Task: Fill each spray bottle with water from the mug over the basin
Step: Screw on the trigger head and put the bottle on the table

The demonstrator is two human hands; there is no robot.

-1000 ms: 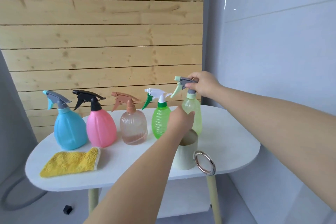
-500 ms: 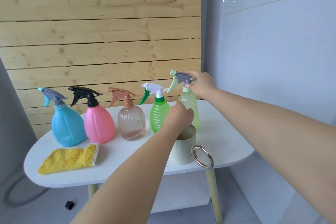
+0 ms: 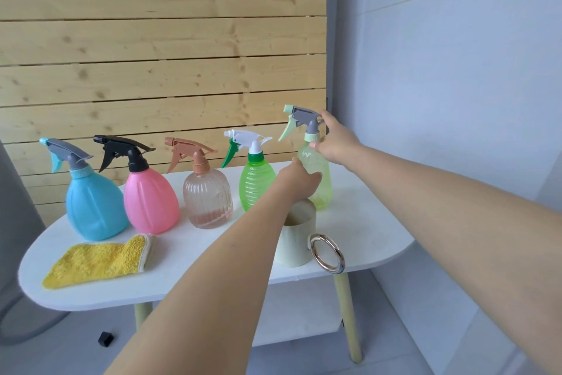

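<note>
Wooden slats are backing a white counter (image 3: 365, 240) where the pale green bottle (image 3: 317, 180) is standing just behind the mug (image 3: 296, 240). Left hand (image 3: 299, 181) is gripping its body, right hand (image 3: 334, 143) fingers closing around the collar; steadying the body while unscrewing should prevent tipping.

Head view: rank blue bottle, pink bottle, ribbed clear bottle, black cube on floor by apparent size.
1-2. blue bottle and pink bottle: look alike, no ranking.
3. ribbed clear bottle.
4. black cube, smallest, though farther away.

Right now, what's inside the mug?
The mug shows only a dim inner wall near the rim. The left hand, holding the pale green bottle, covers part of the opening; the bottom and any water cannot be seen.
</note>
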